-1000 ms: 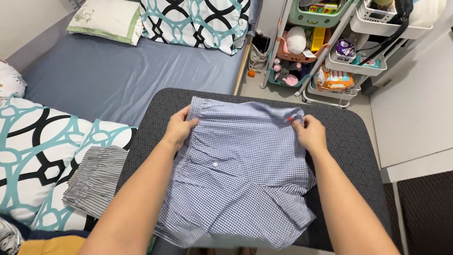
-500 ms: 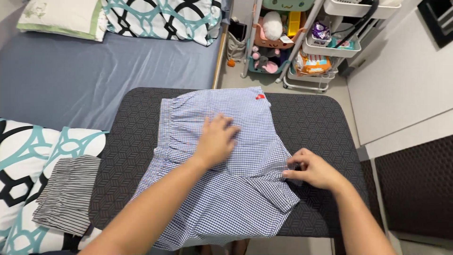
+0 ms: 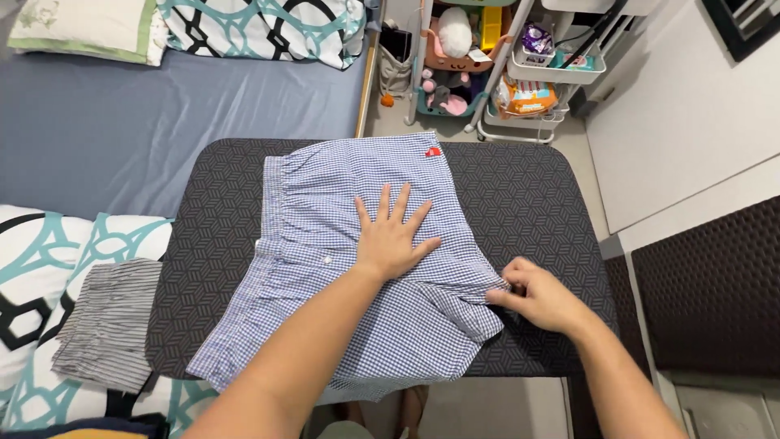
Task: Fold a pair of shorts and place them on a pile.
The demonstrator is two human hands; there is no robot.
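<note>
Head view, only one I've got. Blue-and-white small-check cotton boxer shorts (image 3: 357, 268) lie spread on the dark board with the cube-pattern cover (image 3: 528, 203), waistband toward the bed side, one leg hanging a bit over the near edge. My left hand (image 3: 394, 240) is flat on the middle of the cloth, fingers splayed wide, pressing down, gripping nothing. My right hand (image 3: 540, 297) is at the right leg edge, thumb & fingertips pinched together on a fold of the hem.

Progress, my read: garment's laid out & mostly smoothed across the upper part, but no real fold made yet, so early stage. Right leg is bunched & doubled over near my pinch; lower left hem is rumpled. Those still want flattening.

Look of it: thin woven fabric, gathered elastic waist w/ ruffles, small white button at the fly, small red tag at the far right corner.

Beside the board, grey-and-white striped folded shorts (image 3: 110, 329) rest on a teal-and-black patterned cushion (image 3: 49, 252). Blue-grey bed sheet (image 3: 162, 114) beyond.
</note>
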